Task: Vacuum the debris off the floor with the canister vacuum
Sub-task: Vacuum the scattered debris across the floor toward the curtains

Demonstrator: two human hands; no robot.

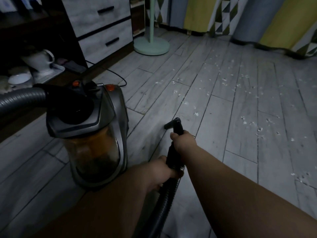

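Observation:
The grey and orange canister vacuum (pixel 92 134) stands on the floor at left, its ribbed hose (pixel 20 100) curving off the left edge. Both hands hold the black wand (pixel 175 155): my right hand (pixel 182 142) grips it higher up, near the nozzle, and my left hand (pixel 163 170) grips it lower, where the hose joins. The small black nozzle (pixel 170 124) rests on the pale wood-look floor (pixel 223 152). White debris scraps (pixel 243 119) lie scattered over the boards to the right and beyond the nozzle.
A white drawer unit (pixel 101 28) and a mint-green stand base (pixel 151 45) are at the back. A black cable (pixel 118 74) trails across the floor behind the canister. Patterned curtains (pixel 257 19) hang at back right. A low dark shelf (pixel 25 69) with dishes sits at left.

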